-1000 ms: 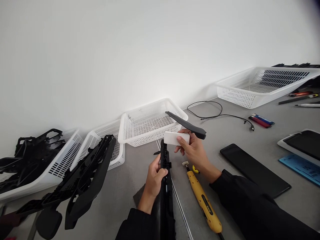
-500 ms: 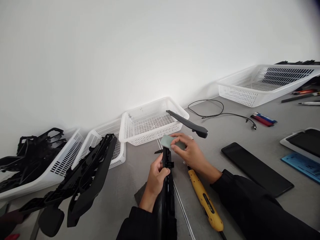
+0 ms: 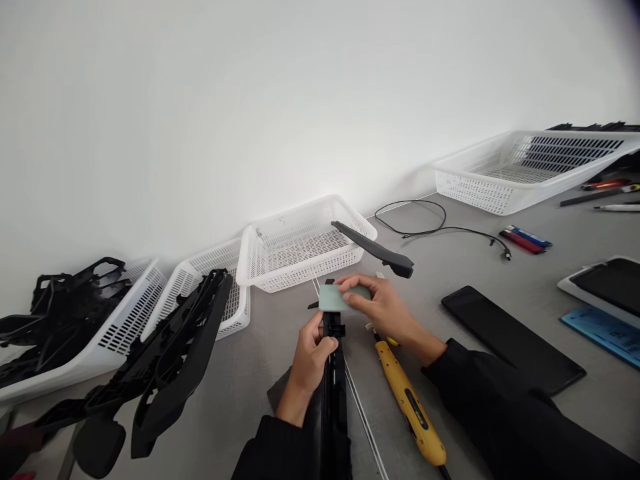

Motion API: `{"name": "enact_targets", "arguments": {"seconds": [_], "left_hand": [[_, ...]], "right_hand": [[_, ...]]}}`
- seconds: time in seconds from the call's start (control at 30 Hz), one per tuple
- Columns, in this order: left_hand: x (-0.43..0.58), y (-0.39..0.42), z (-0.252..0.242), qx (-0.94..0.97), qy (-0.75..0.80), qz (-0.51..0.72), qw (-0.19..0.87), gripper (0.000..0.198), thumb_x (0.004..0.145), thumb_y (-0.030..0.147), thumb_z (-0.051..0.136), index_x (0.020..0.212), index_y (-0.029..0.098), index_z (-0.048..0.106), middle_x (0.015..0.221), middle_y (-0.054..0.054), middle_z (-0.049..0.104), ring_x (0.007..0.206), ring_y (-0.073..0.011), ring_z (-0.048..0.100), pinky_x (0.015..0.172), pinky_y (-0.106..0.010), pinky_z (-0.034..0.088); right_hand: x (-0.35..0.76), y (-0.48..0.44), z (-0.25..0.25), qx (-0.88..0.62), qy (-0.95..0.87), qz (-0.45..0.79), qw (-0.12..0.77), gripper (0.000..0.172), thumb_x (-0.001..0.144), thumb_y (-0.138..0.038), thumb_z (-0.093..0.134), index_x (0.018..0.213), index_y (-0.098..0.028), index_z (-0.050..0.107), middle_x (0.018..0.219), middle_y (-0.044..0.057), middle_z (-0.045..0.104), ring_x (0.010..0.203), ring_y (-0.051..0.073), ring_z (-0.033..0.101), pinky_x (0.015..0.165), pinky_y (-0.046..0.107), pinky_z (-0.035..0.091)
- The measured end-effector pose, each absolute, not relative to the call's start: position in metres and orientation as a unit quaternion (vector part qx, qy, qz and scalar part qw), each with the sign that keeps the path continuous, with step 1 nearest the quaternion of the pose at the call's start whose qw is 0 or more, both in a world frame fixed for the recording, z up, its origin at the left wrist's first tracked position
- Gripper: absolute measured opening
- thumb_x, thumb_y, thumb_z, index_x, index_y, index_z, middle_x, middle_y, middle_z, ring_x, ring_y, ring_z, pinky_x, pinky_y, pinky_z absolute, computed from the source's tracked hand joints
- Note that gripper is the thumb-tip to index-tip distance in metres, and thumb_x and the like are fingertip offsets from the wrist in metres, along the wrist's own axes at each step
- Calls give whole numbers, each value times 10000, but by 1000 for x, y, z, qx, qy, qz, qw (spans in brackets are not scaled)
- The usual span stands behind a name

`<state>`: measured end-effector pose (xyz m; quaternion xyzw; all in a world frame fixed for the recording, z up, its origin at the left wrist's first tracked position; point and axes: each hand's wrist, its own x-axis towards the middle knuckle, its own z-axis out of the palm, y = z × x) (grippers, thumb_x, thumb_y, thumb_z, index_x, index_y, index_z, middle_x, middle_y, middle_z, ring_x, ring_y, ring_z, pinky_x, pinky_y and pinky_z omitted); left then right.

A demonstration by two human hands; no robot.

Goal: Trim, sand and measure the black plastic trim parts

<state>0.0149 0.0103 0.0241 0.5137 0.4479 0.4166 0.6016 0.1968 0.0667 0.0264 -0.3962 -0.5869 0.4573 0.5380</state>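
Note:
My left hand point(image 3: 313, 350) is closed round a long black plastic part point(image 3: 335, 393), thumb on its near face, and keeps it pointing away from me. Between the thumb and fingers of my right hand point(image 3: 383, 303) is a flat pale green pad point(image 3: 333, 299). The pad lies across the far end of the black part, covering some of it; whether it presses there I cannot tell. Just below my right hand, a yellow corded hand tool point(image 3: 407, 400) lies on the grey table.
White plastic baskets point(image 3: 300, 267) stand along the wall; those at left carry black plastic parts point(image 3: 185, 360). A curved dark part point(image 3: 375, 248) leans on the middle basket's rim. At right lie a black phone-like slab point(image 3: 513, 337), a thin cable point(image 3: 445, 228) and lighters point(image 3: 525, 239).
My right hand has drawn the green pad slightly towards me, so the black part's tip now shows beyond it. My left hand keeps its hold.

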Motion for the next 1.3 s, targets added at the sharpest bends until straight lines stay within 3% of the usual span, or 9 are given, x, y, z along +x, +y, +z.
{"name": "enact_targets", "arguments": {"seconds": [0.33,0.47,0.7,0.83,0.97,1.1,1.3], "left_hand": [[14,11,23,511,450,412,605,557,751,251,635,1288,102,656,624,96,329,526,-79,209,486,-232,211],[15,10,23,511,450,409,607,561,742,244,637,1288,118,649,622,97,326,530,-77,209,498,-228,203],[13,12,16,505,477,426,579,250,710,272,657,924,144,649,585,95,328,532,-81,218,487,-233,200],[12,12,14,510,467,412,593,385,721,253,648,1085,131,662,597,99,342,525,-83,212,495,-233,196],[12,13,13,505,462,441,581,385,714,249,655,1077,123,678,634,79,399,554,-88,256,518,-233,229],[11,14,12,504,466,429,587,426,737,256,660,1145,131,668,605,98,354,531,-87,213,498,-234,199],[11,14,10,498,469,454,571,305,725,267,674,1003,145,657,627,84,388,554,-88,251,523,-230,239]], "right_hand": [[193,65,23,-417,-604,400,549,152,909,-358,683,954,-246,776,1185,83,784,1124,299,713,1035,490,527],[194,65,24,-441,-584,371,572,147,916,-348,669,933,-240,768,1169,87,771,1094,294,714,943,464,575],[193,62,27,-360,-658,410,519,94,878,-242,660,884,-241,754,1127,65,780,1070,264,718,1007,442,522],[199,65,30,-374,-649,414,518,95,834,-222,654,820,-237,747,1064,54,758,1010,245,705,974,412,518],[200,66,30,-355,-664,435,493,126,813,-204,635,812,-235,758,1037,45,754,995,237,701,959,395,517],[198,65,29,-376,-653,420,506,114,811,-212,636,808,-237,747,1018,43,750,983,238,696,965,400,514],[195,64,28,-350,-671,420,502,153,830,-179,614,861,-241,751,1059,46,744,1012,234,697,957,393,510]]}}
